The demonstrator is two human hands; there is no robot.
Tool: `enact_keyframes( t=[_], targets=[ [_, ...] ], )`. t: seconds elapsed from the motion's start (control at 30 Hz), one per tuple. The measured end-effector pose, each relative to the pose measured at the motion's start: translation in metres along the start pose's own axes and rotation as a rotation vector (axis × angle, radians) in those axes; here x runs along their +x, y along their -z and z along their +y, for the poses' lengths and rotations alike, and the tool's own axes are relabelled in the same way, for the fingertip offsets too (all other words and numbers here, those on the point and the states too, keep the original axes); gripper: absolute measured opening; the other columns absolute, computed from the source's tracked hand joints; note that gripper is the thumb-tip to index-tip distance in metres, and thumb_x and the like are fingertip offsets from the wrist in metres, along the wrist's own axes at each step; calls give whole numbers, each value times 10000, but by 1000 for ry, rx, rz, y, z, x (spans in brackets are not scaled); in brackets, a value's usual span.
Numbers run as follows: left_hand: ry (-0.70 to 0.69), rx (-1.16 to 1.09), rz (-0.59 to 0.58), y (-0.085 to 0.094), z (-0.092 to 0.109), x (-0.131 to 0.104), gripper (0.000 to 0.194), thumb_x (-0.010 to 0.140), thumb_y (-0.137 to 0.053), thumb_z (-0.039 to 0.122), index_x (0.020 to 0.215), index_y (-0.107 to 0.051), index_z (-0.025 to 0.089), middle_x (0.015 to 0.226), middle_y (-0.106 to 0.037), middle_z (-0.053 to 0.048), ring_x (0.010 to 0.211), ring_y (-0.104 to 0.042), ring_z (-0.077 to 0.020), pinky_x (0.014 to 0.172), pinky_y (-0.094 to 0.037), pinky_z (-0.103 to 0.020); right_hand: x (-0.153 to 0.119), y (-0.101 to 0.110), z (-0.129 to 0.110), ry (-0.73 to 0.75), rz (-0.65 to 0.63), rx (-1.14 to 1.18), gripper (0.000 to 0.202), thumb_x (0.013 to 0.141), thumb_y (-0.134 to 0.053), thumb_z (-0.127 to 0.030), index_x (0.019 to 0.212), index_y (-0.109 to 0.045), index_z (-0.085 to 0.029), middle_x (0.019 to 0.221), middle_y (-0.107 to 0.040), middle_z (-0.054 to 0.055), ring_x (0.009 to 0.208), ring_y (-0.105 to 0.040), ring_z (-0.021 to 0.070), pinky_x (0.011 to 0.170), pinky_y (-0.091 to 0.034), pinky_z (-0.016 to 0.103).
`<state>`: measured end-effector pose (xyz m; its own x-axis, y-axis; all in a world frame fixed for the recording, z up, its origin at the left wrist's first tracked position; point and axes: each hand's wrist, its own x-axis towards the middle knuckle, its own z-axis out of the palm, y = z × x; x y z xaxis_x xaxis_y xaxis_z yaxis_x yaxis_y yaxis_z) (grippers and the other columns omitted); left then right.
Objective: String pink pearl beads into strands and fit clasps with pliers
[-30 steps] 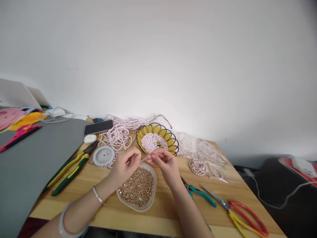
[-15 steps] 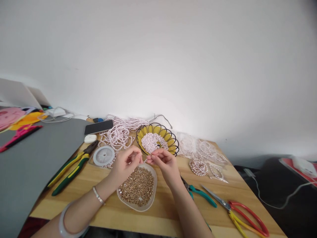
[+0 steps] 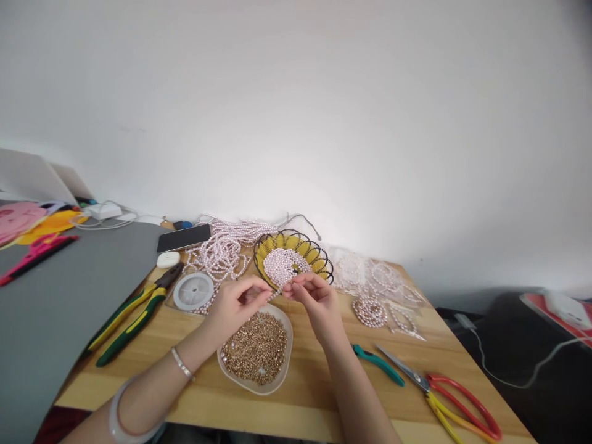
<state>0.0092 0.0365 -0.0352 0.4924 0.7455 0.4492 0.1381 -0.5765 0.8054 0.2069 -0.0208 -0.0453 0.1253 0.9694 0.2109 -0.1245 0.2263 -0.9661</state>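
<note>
Seemingly, fine bead-handling is underway: left hand and right hand pinch a short beaded strand near the bowl; the next move likely calls for steadiness.

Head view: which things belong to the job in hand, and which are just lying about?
Likely the job: held strand; gold beads; bowl; pink beads; basket; spool; green pliers; teal pliers; red-handled scissors.
Probably lying about: phone; white case; white cable.
</note>
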Motion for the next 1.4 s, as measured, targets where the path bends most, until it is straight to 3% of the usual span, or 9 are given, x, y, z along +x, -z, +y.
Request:
enact_keyframes(
  t=[0.33,0.57,0.73,0.83,0.97,1.17,1.4],
  targets=[
    [-17,12,-18,0,2,2,145,919,-612,248,799,-655,180,588,-558,41,501,-461,-96,496,-324,-215,0,1,-1,25,35,-21,193,976,-645,-295,1113,-659,-161,1067,-700,51,863,-696,178,766,-599,367],
    [-45,-81,41,3,7,3,188,959,-558,240,791,-619,181,688,-634,-3,595,-561,-122,539,-404,-223,0,0,-2,51,49,-23,183,981,-637,-297,1100,-656,-159,1029,-697,42,807,-687,159,721,-595,336],
    [-89,-167,110,4,7,-1,140,989,-527,210,898,-631,194,854,-692,-19,553,-526,-84,526,-434,-205,-2,-4,-2,51,25,24,143,978,-642,-280,1041,-662,-153,960,-695,24,759,-676,144,687,-587,313],
    [-109,-210,109,4,8,-3,128,996,-521,193,922,-626,194,919,-711,-31,525,-549,-67,509,-466,-192,-3,-8,-6,43,8,78,109,941,-689,-263,952,-675,-156,888,-684,1,718,-654,127,655,-566,280],
    [-141,-243,91,3,9,-3,119,993,-532,175,930,-631,189,958,-731,-43,541,-614,-68,544,-523,-197,-4,-14,-11,4,-17,154,65,873,-758,-261,857,-726,-206,956,-731,11,707,-644,107,657,-535,233],
    [-203,-276,61,2,10,-4,103,981,-545,159,906,-611,185,1018,-748,-59,546,-644,-69,524,-537,-193,-6,-17,-10,-50,-51,244,58,852,-784,-279,869,-751,-234,787,-766,-1,677,-661,115,663,-535,225],
    [-249,-257,69,1,14,-8,126,959,-561,125,851,-576,188,988,-765,-39,542,-616,-58,515,-518,-181,-8,-19,-10,-66,-74,290,62,840,-805,-283,851,-767,-236,752,-777,-9,647,-655,92,659,-533,195]
  ],
)
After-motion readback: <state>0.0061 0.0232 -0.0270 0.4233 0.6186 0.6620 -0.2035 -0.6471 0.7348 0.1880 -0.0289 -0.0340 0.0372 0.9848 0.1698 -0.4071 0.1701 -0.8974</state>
